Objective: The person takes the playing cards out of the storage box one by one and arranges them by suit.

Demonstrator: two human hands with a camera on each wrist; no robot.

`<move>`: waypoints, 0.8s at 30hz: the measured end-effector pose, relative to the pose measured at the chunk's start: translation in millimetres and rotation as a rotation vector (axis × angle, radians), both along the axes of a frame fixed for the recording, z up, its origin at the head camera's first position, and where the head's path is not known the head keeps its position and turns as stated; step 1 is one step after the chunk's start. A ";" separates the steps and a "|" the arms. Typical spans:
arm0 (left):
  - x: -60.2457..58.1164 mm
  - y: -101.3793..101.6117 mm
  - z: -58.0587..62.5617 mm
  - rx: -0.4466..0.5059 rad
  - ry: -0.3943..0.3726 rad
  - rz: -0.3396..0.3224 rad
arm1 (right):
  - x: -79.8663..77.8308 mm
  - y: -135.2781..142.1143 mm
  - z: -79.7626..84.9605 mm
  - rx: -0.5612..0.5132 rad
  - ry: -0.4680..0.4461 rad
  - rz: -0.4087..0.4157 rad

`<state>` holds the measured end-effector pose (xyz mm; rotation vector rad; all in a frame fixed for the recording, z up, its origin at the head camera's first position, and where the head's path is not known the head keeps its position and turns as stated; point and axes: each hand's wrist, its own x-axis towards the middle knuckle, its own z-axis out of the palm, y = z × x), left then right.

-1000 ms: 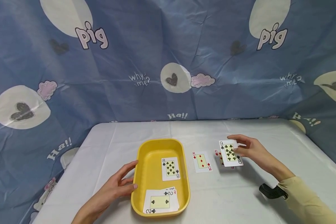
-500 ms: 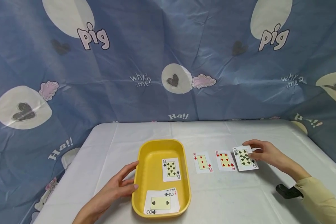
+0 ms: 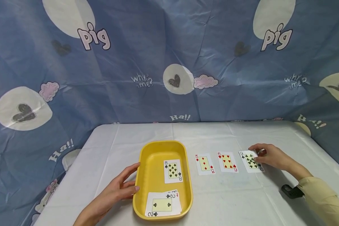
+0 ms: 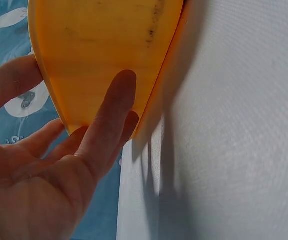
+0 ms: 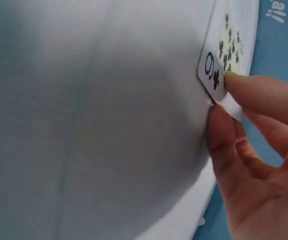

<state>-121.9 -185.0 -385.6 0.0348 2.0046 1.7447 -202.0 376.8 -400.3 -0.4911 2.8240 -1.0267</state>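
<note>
My right hand [image 3: 272,156] pinches the near right corner of a nine of clubs playing card [image 3: 249,161] at the right of the table. In the right wrist view the thumb [image 5: 264,95] lies on the card's face, with another finger at its edge. The card sits low over the white cloth, beside a six of hearts [image 3: 227,162] and a three of diamonds [image 3: 204,164]. My left hand [image 3: 117,187] rests with extended fingers against the left side of a yellow tray [image 3: 138,175]. In the left wrist view fingertips touch the tray's outer wall [image 4: 99,50].
Inside the tray, an eight of spades [image 3: 173,171] lies toward the back, and a two of clubs [image 3: 161,204] tops a small stack at the front. A blue patterned cloth [image 3: 147,103] hangs behind the white-covered table [image 3: 214,201].
My right hand has carried the nine of clubs rightward from over the six of hearts and lowered it toward the table, uncovering the six. The left hand stays at the tray.
</note>
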 end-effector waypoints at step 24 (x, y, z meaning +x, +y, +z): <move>0.4 -2.9 0.8 0.022 -0.012 -0.038 | 4.8 -14.1 6.6 -0.195 0.144 0.038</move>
